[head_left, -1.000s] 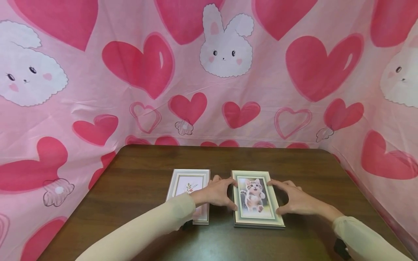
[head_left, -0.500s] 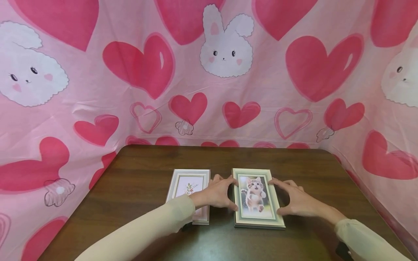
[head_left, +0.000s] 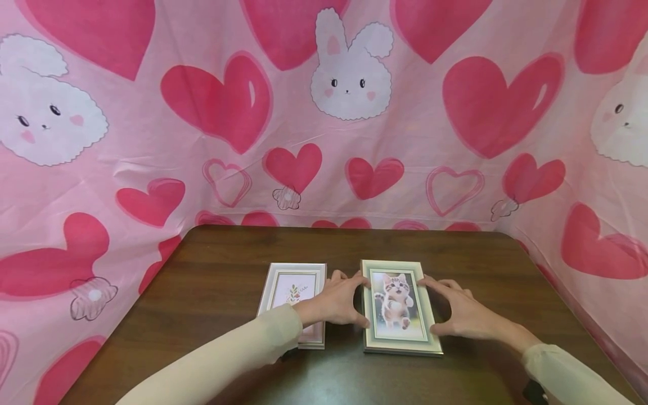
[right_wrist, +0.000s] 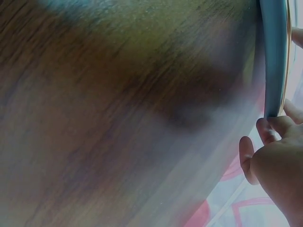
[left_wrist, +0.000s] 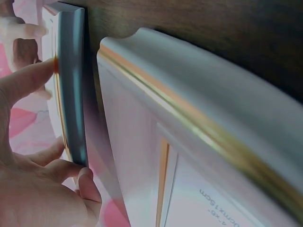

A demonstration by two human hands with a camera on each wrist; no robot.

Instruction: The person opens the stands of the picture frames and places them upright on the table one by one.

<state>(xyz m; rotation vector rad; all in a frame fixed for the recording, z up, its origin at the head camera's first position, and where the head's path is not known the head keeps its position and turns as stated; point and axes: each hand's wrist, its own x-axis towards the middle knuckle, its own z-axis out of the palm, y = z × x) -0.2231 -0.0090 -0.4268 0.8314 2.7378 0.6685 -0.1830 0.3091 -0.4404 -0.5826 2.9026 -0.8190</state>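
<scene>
A pale cream-green picture frame (head_left: 395,304) with a kitten picture lies face up on the table, right of centre. My left hand (head_left: 334,301) holds its left side, the thumb near the front and the fingers farther back. On the opposite side my right hand (head_left: 463,309) holds it the same way. In the left wrist view the left fingertips press the grey-blue side of that picture frame (left_wrist: 72,90). The right wrist view shows curled right fingers (right_wrist: 279,125) at its far end. A white picture frame (head_left: 293,284) with a flower print lies left, partly hidden under my left forearm.
The dark brown wooden table (head_left: 228,247) carries both picture frames, with a narrow gap between them. A pink cloth (head_left: 415,129) with hearts and rabbits hangs behind the table and along both sides.
The far edge of the kitten picture frame sits slightly higher in view, and the frame has shifted a touch to the right. Both hands keep their hold. The white picture frame has not moved.
</scene>
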